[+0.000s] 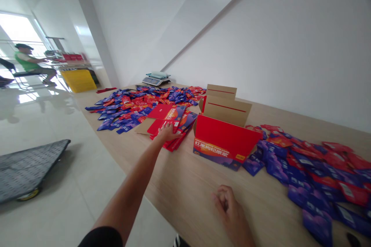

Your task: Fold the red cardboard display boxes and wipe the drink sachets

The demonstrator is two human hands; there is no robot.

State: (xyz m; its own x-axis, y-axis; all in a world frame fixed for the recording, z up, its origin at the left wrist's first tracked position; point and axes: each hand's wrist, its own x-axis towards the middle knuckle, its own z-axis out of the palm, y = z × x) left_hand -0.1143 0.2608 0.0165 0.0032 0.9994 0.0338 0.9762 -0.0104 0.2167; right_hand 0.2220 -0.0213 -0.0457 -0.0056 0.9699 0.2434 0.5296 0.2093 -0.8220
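Note:
My left hand (168,133) reaches forward onto a stack of flattened red and purple cartons (166,112), its fingers spread over the top one. My right hand (228,206) hovers low over the near part of the table with fingers loosely curled, and nothing shows in it. Between the hands and a little farther off stands an open red and purple box (223,139) with its brown inner flaps raised. Another box with a raised brown flap (222,90) is partly hidden behind it.
Red and purple sachets lie in a large pile (130,108) at the far left and another pile (307,173) at the right. A scale (156,79) stands at the table's far end. On the floor are a grey platform cart (31,166) and a yellow crate (78,80). A person (31,63) sits beyond.

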